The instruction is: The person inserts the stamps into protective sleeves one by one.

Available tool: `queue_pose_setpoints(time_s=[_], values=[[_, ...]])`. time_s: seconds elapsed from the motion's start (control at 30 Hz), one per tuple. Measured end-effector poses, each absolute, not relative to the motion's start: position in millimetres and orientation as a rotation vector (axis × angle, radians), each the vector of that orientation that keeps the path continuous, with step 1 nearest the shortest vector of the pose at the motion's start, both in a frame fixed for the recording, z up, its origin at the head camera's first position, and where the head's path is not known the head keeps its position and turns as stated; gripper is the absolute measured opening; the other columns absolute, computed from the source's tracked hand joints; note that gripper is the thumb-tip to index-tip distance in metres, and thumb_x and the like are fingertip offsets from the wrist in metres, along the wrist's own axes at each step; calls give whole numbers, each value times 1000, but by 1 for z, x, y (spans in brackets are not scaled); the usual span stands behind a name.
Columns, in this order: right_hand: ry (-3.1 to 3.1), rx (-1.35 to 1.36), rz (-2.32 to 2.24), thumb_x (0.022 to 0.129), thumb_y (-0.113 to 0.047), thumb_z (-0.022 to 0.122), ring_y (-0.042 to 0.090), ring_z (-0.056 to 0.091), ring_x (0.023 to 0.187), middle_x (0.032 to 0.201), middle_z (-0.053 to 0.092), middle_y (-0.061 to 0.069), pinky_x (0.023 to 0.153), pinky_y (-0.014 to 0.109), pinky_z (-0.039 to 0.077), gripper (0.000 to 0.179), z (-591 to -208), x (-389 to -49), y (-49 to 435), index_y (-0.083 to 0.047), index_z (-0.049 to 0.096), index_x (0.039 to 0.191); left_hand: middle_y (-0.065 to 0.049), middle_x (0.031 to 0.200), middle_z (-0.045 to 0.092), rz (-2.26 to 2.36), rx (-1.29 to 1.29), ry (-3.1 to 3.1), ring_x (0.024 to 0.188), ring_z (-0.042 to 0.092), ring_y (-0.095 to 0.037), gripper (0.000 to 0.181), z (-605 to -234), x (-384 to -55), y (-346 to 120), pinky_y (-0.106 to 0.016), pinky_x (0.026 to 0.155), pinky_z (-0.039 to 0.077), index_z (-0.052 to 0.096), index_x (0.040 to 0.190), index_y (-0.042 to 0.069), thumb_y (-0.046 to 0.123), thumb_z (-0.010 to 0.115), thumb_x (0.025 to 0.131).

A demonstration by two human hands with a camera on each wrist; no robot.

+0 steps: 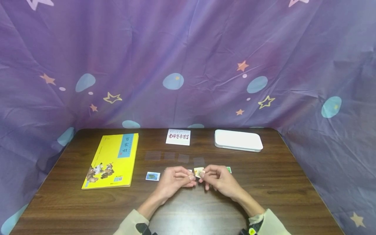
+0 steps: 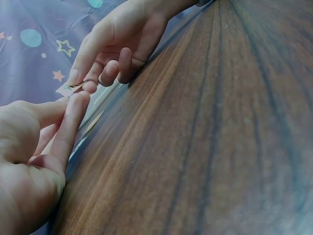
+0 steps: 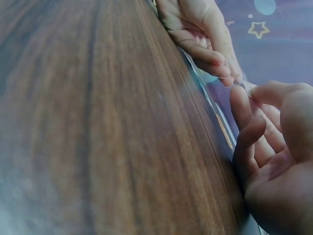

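My right hand point(image 1: 220, 180) pinches a small yellowish picture stamp point(image 1: 198, 171) between thumb and fingers, just above the table. My left hand point(image 1: 175, 180) is close beside it, thumb and fingertips pressed together on a thin clear sleeve point(image 3: 245, 76), which shows only as a faint edge in the right wrist view. Both sets of fingertips nearly meet at the stamp. Left of the left hand lies a blue stamp point(image 1: 152, 176). A green-edged stamp point(image 1: 229, 169) peeks out behind the right hand, and another is mostly hidden behind the left fingers.
Several clear sleeves point(image 1: 169, 156) lie in a row beyond the hands. A yellow book point(image 1: 114, 163) is at the left, a white card with red writing point(image 1: 178, 137) at the back, and a white flat case point(image 1: 238, 140) at the back right. A purple curtain point(image 1: 205, 65) hangs behind the table.
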State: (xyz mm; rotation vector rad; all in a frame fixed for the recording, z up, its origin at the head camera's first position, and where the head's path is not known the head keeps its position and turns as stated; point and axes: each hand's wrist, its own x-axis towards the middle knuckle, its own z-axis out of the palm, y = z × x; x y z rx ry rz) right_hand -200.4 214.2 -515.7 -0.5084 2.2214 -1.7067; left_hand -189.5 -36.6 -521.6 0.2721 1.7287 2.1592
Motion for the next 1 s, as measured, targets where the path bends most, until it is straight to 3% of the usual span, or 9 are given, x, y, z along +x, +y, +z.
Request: queue_pose_setpoints(time_s=[0.27,0.6,1.0], values=[[2262,-514,-1718,106,-24,72,14,70,60,97,83,13,40,18,47,17,-515,-200,214,-7,73,109,-31,112,78,2150,261,1726,94,84,-28,29,-521,-189,-37,-37,92,71,68,119,-14,0,79,96],[2386,-667,-1716,105,-17,73,18,72,59,94,84,8,45,23,55,7,-513,-199,209,-11,75,105,-33,113,77,2129,265,1693,93,84,-29,30,-520,-190,-39,-38,92,71,66,123,-16,0,75,99],[2368,-638,-1681,106,-21,73,19,72,61,95,84,9,46,23,56,11,-512,-198,210,-11,75,105,-32,115,78,2151,246,1641,95,84,-28,33,-520,-192,-40,-38,93,71,67,123,-16,-1,77,97]])
